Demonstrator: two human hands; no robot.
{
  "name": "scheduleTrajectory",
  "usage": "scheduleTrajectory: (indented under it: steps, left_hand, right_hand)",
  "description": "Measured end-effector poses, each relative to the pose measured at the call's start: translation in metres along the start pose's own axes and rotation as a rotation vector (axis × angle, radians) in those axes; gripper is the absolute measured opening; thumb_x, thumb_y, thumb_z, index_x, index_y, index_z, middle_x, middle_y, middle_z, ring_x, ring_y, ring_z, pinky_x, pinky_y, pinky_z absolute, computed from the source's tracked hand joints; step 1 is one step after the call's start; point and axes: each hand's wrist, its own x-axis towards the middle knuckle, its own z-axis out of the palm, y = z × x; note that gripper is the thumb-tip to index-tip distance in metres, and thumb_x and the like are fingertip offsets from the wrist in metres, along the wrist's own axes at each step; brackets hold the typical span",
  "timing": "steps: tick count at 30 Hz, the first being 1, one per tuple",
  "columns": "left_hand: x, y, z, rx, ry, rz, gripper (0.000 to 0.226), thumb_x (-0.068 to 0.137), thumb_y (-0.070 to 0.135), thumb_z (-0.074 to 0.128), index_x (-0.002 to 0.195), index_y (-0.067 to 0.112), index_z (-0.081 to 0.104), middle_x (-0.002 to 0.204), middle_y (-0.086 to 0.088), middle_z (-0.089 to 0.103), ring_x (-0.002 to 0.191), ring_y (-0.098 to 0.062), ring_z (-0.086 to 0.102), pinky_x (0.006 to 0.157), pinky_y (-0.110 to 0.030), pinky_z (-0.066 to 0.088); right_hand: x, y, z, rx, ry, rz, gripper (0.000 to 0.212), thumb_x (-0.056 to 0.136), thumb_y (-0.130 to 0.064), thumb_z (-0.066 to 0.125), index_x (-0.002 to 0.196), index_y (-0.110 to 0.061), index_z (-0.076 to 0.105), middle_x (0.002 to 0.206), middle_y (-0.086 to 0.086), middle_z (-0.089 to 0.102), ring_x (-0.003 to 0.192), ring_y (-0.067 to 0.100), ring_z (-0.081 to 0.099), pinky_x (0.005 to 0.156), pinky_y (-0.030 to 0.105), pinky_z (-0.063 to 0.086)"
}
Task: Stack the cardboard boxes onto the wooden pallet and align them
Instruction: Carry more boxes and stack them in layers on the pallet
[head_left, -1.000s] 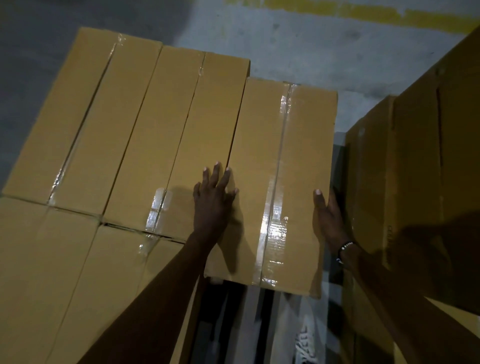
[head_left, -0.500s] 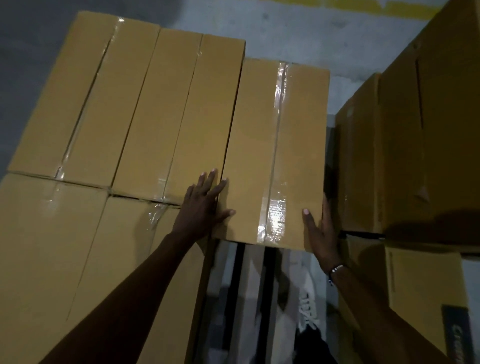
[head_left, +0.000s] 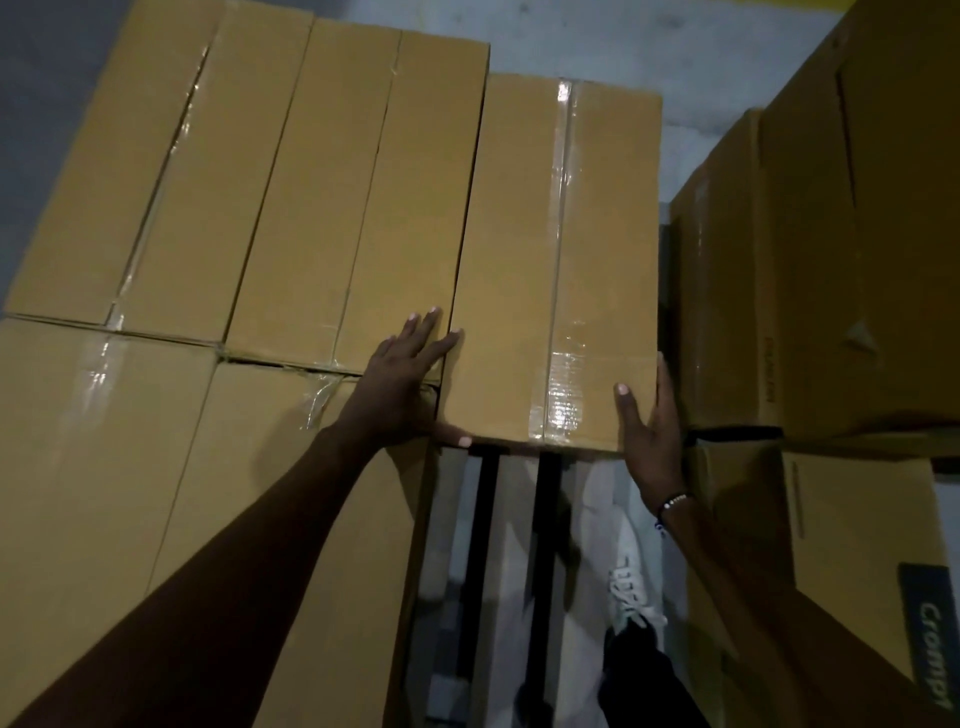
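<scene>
The taped cardboard box (head_left: 519, 249) lies at the right end of a row of similar boxes (head_left: 291, 182) on the stack. Its near end sticks out a little past its neighbour. My left hand (head_left: 410, 379) lies flat across the seam between this box and the one beside it, thumb along the near lower edge. My right hand (head_left: 649, 431) presses on the near right corner, thumb on top and fingers down the right side. Pale slats of the wooden pallet (head_left: 514, 545) show just below the box.
More boxes (head_left: 104, 493) fill the near left of the stack. A taller pile of cardboard boxes (head_left: 831, 260) stands close on the right, leaving a narrow gap. A white shoe (head_left: 634, 603) stands on the pallet slats. Grey concrete floor (head_left: 675, 52) lies beyond.
The box has slid away from me, closer in line with its row. Both hands ended up nearer its near edge, the left thumb now on the near face.
</scene>
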Motion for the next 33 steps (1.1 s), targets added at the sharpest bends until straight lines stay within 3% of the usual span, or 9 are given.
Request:
scheduleTrajectory:
  steps: [2,4,8,13,19,25,30,33]
  left_hand:
    - [0.000,0.001,-0.001,0.022,0.003,-0.001,0.145,0.048,0.089,0.075,0.166,0.026,0.019,0.175,-0.004,-0.003,0.161,-0.030,-0.002,0.125,-0.053,0.009]
    - [0.000,0.004,-0.002,0.048,0.011,-0.011,0.140,0.052,0.071,0.090,0.166,0.025,0.022,0.175,-0.004,-0.001,0.161,-0.030,-0.001,0.126,-0.056,0.012]
    - [-0.001,0.005,-0.004,0.067,0.045,-0.014,0.130,0.059,0.063,0.092,0.165,0.024,0.026,0.174,-0.007,0.006,0.161,-0.032,0.006,0.124,-0.056,0.018]
    - [0.000,0.013,-0.005,0.109,0.074,-0.049,0.116,0.067,0.059,0.089,0.163,0.027,0.031,0.173,-0.006,0.014,0.160,-0.029,0.014,0.123,-0.054,0.025]
    - [0.002,0.019,-0.003,0.148,0.110,-0.085,0.104,0.075,0.059,0.084,0.161,0.028,0.034,0.172,-0.004,0.020,0.159,-0.027,0.020,0.122,-0.048,0.026]
    - [0.003,0.021,-0.003,0.147,0.126,-0.105,0.098,0.078,0.057,0.082,0.160,0.030,0.036,0.171,-0.004,0.023,0.158,-0.026,0.023,0.121,-0.047,0.028]
    - [0.006,0.023,-0.002,0.133,0.115,-0.134,0.096,0.079,0.056,0.080,0.160,0.031,0.035,0.171,-0.002,0.022,0.159,-0.024,0.020,0.123,-0.045,0.025]
    - [0.007,0.029,-0.007,0.104,0.071,-0.166,0.099,0.077,0.051,0.084,0.160,0.031,0.035,0.172,-0.002,0.020,0.159,-0.024,0.018,0.123,-0.046,0.025]
  right_hand:
    - [0.003,-0.004,0.001,0.003,-0.011,0.000,0.070,0.106,-0.038,0.059,0.166,-0.032,0.023,0.147,-0.023,0.045,0.133,-0.002,0.046,0.104,0.013,0.035]
    - [0.005,-0.005,0.001,0.009,-0.023,0.003,0.070,0.106,-0.038,0.059,0.166,-0.034,0.023,0.149,-0.021,0.045,0.133,-0.002,0.047,0.107,0.017,0.037]
    - [0.014,-0.005,0.001,-0.001,-0.032,0.017,0.072,0.105,-0.045,0.059,0.166,-0.039,0.020,0.162,-0.013,0.041,0.147,0.012,0.041,0.119,0.040,0.037]
    - [0.024,-0.013,0.002,-0.020,-0.046,0.027,0.074,0.106,-0.044,0.057,0.167,-0.038,0.017,0.163,-0.009,0.039,0.144,0.014,0.041,0.113,0.040,0.040]
    - [0.034,-0.015,0.003,-0.017,-0.039,0.025,0.072,0.106,-0.041,0.058,0.166,-0.037,0.017,0.162,-0.010,0.038,0.148,0.017,0.040,0.118,0.046,0.040]
    - [0.038,-0.019,0.003,-0.027,-0.047,0.022,0.072,0.107,-0.040,0.057,0.167,-0.036,0.017,0.157,-0.017,0.037,0.144,0.009,0.038,0.113,0.035,0.038]
    - [0.040,-0.023,0.001,-0.059,-0.062,0.043,0.073,0.107,-0.041,0.056,0.167,-0.036,0.014,0.164,-0.011,0.035,0.143,0.008,0.037,0.107,0.026,0.038]
    - [0.042,-0.025,-0.004,-0.126,-0.111,0.054,0.076,0.106,-0.046,0.055,0.167,-0.035,0.011,0.166,-0.003,0.037,0.146,0.017,0.039,0.116,0.038,0.037]
